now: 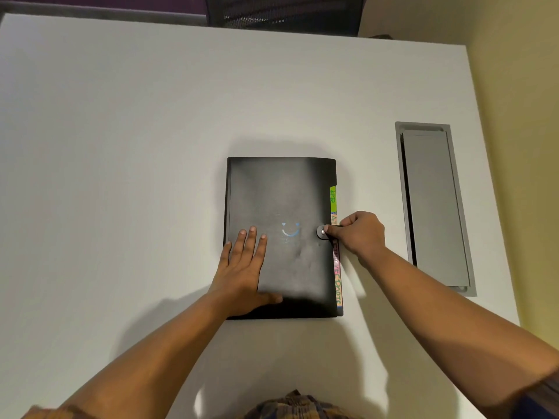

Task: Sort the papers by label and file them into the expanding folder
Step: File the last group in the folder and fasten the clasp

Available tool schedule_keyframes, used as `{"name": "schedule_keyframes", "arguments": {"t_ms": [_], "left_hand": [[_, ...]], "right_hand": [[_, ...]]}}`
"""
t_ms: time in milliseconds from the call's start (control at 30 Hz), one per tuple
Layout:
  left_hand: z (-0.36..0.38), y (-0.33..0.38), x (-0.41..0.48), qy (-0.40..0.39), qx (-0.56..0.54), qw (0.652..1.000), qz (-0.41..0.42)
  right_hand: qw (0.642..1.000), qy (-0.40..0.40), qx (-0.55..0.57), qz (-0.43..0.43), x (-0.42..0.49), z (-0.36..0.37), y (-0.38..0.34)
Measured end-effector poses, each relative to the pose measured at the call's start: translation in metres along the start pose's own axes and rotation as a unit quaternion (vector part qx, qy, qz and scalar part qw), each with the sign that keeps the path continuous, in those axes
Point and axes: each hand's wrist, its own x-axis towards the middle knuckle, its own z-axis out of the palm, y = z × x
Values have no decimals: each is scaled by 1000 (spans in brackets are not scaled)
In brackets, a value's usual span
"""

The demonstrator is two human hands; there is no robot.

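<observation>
One closed folder (281, 237) lengthwise away, tabs (335, 237) rightward

Handwritten index tabs (335, 255) peek from the closed expanding folder (281, 195), mostly hidden (only "HR" legible); right hand (358, 234) covers the snap strap's end; mesh chair (284, 12) cropped at top

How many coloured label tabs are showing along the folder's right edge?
4 readable: a green tab at the top, an orange tab just below it, a pink tab under the right hand, an orange-yellow tab lowest. The hand may hide more.
</observation>
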Motion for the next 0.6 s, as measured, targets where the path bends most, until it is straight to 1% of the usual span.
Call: {"name": "schedule_keyframes", "arguments": {"t_ms": [133,333,500,600], "left_hand": [[-1,0,0,0,2,1000,2],[-2,0,0,0,8,1000,3],[-2,1,0,3,3,1000,3],[-2,1,0,5,6,1000,2]], "right_hand": [[1000,1,-17,-9,1,1,-1],[994,42,-42,-87,-8,13,8],[990,0,-54,-127,-7,14,17],[989,5,-61,-131,-8,12,19]]}}
